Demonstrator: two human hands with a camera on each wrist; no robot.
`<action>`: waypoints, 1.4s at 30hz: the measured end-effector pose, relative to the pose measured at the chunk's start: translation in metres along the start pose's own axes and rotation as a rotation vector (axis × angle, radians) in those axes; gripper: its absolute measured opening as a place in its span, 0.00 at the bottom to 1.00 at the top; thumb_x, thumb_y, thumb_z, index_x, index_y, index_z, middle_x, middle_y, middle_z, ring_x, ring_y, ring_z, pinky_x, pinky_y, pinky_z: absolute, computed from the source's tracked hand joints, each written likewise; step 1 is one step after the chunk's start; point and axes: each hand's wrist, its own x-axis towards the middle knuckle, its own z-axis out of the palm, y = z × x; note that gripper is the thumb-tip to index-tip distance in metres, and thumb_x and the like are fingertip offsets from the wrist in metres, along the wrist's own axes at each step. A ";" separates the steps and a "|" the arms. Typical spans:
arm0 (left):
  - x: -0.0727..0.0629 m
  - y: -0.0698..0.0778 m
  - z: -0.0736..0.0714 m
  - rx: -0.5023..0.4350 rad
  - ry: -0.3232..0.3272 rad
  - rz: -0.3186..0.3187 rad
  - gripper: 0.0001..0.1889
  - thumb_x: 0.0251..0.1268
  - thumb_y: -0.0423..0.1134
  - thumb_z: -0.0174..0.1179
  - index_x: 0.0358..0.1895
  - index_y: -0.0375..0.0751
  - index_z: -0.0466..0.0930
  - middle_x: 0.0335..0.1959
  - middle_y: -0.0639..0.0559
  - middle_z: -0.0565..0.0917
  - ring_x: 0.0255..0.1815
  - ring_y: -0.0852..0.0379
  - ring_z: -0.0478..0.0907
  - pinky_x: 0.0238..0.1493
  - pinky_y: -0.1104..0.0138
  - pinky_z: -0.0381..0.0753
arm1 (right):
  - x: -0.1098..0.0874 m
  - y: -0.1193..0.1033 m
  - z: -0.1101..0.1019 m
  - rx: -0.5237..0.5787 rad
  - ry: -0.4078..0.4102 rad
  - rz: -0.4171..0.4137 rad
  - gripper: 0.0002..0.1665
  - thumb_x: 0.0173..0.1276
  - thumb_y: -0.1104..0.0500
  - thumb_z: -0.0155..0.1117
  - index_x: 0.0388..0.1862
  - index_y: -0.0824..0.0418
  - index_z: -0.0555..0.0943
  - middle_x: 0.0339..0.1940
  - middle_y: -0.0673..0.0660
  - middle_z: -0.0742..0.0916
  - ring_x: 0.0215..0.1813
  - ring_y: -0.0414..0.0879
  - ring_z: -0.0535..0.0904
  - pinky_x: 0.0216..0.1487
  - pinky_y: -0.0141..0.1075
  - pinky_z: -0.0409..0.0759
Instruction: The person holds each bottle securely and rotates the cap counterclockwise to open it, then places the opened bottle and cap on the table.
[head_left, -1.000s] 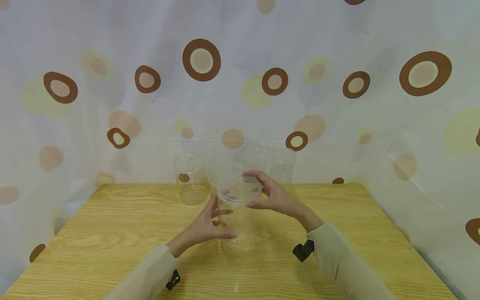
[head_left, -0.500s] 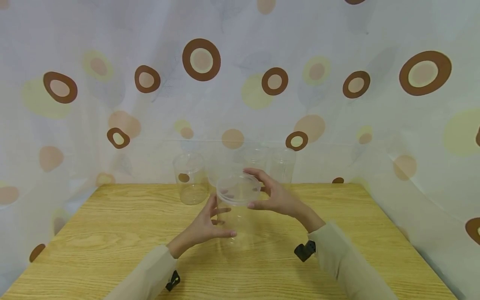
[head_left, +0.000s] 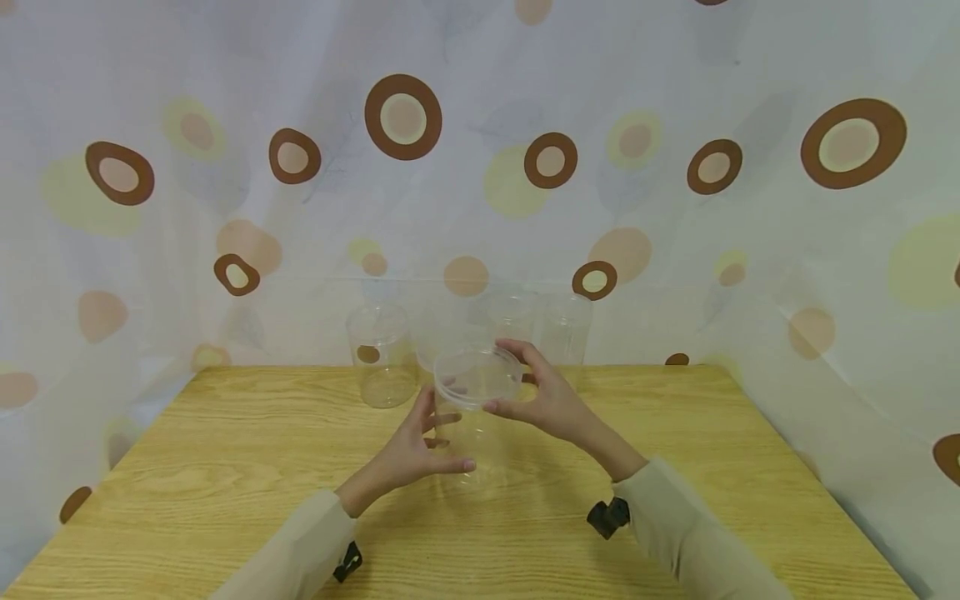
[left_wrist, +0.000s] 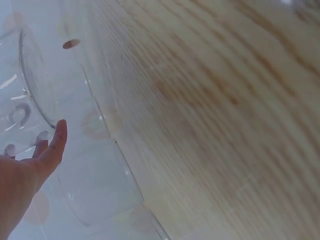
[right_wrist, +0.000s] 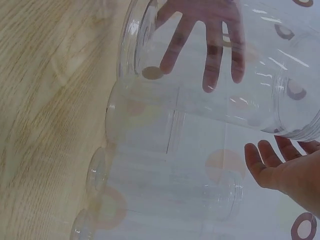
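Observation:
A large clear jar [head_left: 480, 442] is held upright over the front middle of the table, its round transparent lid [head_left: 478, 375] on top. My left hand [head_left: 408, 446] grips the jar's body from the left, thumb across the near side. From the right, my right hand [head_left: 547, 400] holds the lid's rim, thumb in front and fingers at the back. Through the jar wall [right_wrist: 260, 100], the right wrist view shows the left hand's fingers [right_wrist: 213, 55] spread. The left wrist view has the left hand [left_wrist: 30, 175] under the jar's side [left_wrist: 12, 95].
Several more clear jars stand at the back of the wooden table [head_left: 247, 467]: one at the left [head_left: 382, 358], one at the right [head_left: 566, 333], others between, partly behind the held jar. A white curtain [head_left: 480, 217] with brown rings encloses the back and sides.
My right hand's thumb has shifted left along the front of the lid's rim, while its fingertips at the back have moved slightly right. My left hand and the jar stay nearly in place.

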 end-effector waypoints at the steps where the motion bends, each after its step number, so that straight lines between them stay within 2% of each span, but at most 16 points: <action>1: 0.001 -0.003 -0.001 -0.004 -0.003 0.003 0.58 0.46 0.34 0.70 0.71 0.62 0.34 0.73 0.47 0.47 0.65 0.36 0.61 0.54 0.43 0.69 | 0.001 0.000 -0.001 0.002 -0.010 -0.001 0.45 0.54 0.53 0.71 0.67 0.57 0.59 0.65 0.58 0.69 0.60 0.53 0.68 0.60 0.52 0.67; 4: 0.002 -0.012 -0.002 -0.017 -0.017 0.009 0.58 0.45 0.34 0.71 0.70 0.67 0.34 0.73 0.50 0.47 0.65 0.37 0.62 0.54 0.44 0.70 | 0.004 0.003 -0.007 0.035 -0.084 -0.024 0.45 0.54 0.53 0.70 0.67 0.59 0.59 0.65 0.59 0.68 0.61 0.52 0.67 0.61 0.50 0.67; 7: 0.003 -0.017 -0.004 -0.035 -0.041 0.009 0.58 0.44 0.34 0.72 0.70 0.70 0.36 0.73 0.52 0.49 0.64 0.36 0.63 0.53 0.45 0.71 | 0.009 0.006 -0.017 0.126 -0.209 -0.052 0.45 0.56 0.55 0.69 0.68 0.61 0.58 0.66 0.59 0.66 0.63 0.52 0.65 0.60 0.45 0.69; 13: 0.002 -0.019 -0.004 -0.041 -0.113 0.032 0.56 0.44 0.39 0.72 0.70 0.65 0.38 0.72 0.49 0.51 0.63 0.34 0.63 0.52 0.49 0.74 | 0.018 0.015 -0.034 0.333 -0.465 -0.070 0.45 0.58 0.62 0.66 0.69 0.62 0.53 0.68 0.61 0.61 0.62 0.51 0.65 0.55 0.39 0.73; 15: 0.001 -0.019 -0.004 -0.034 -0.121 0.040 0.55 0.44 0.39 0.72 0.70 0.64 0.39 0.72 0.49 0.51 0.64 0.34 0.63 0.51 0.51 0.74 | 0.019 0.016 -0.037 0.355 -0.509 -0.072 0.46 0.58 0.62 0.66 0.70 0.62 0.52 0.69 0.61 0.60 0.62 0.51 0.65 0.55 0.40 0.73; 18: 0.001 -0.020 -0.004 -0.020 -0.114 0.042 0.55 0.44 0.39 0.72 0.70 0.64 0.40 0.72 0.49 0.52 0.64 0.35 0.63 0.51 0.51 0.74 | 0.019 0.017 -0.037 0.354 -0.528 -0.069 0.47 0.58 0.61 0.66 0.71 0.61 0.51 0.69 0.61 0.60 0.63 0.51 0.64 0.57 0.41 0.71; 21: 0.000 -0.019 -0.005 -0.007 -0.093 0.037 0.55 0.43 0.38 0.72 0.70 0.64 0.40 0.72 0.50 0.52 0.64 0.37 0.64 0.52 0.49 0.74 | 0.015 0.015 -0.036 0.332 -0.508 -0.051 0.48 0.58 0.59 0.67 0.72 0.58 0.50 0.71 0.58 0.58 0.66 0.53 0.62 0.59 0.44 0.70; 23: 0.000 -0.015 -0.004 -0.004 -0.071 0.030 0.56 0.43 0.37 0.73 0.70 0.64 0.39 0.72 0.51 0.52 0.64 0.37 0.64 0.52 0.48 0.73 | 0.012 0.014 -0.035 0.295 -0.463 -0.039 0.50 0.58 0.59 0.67 0.72 0.56 0.49 0.71 0.55 0.57 0.67 0.54 0.61 0.59 0.47 0.69; 29: -0.003 0.005 -0.001 -0.011 -0.007 0.023 0.58 0.43 0.33 0.72 0.71 0.61 0.38 0.72 0.48 0.50 0.64 0.34 0.62 0.53 0.42 0.70 | 0.001 0.005 -0.024 0.117 -0.215 -0.040 0.50 0.55 0.59 0.70 0.71 0.50 0.52 0.71 0.52 0.60 0.70 0.51 0.56 0.62 0.52 0.65; 33: -0.004 0.008 0.000 0.007 0.020 0.015 0.56 0.44 0.33 0.71 0.71 0.63 0.38 0.72 0.48 0.50 0.65 0.35 0.61 0.53 0.44 0.70 | -0.004 -0.005 -0.011 0.061 -0.073 -0.012 0.51 0.51 0.55 0.73 0.70 0.50 0.54 0.69 0.55 0.63 0.68 0.51 0.58 0.62 0.53 0.64; 37: -0.003 0.009 0.001 0.006 0.030 0.012 0.56 0.45 0.34 0.71 0.70 0.64 0.38 0.72 0.48 0.50 0.65 0.35 0.60 0.54 0.43 0.69 | -0.007 -0.011 0.000 0.016 0.002 0.014 0.52 0.50 0.52 0.73 0.70 0.54 0.54 0.69 0.59 0.63 0.67 0.53 0.60 0.60 0.53 0.66; 42: -0.003 0.011 0.002 0.012 0.026 0.014 0.56 0.45 0.33 0.70 0.71 0.64 0.38 0.72 0.49 0.49 0.65 0.36 0.61 0.55 0.43 0.69 | -0.008 -0.012 0.005 -0.015 0.045 0.038 0.50 0.51 0.53 0.73 0.69 0.55 0.55 0.68 0.60 0.65 0.66 0.53 0.63 0.59 0.53 0.67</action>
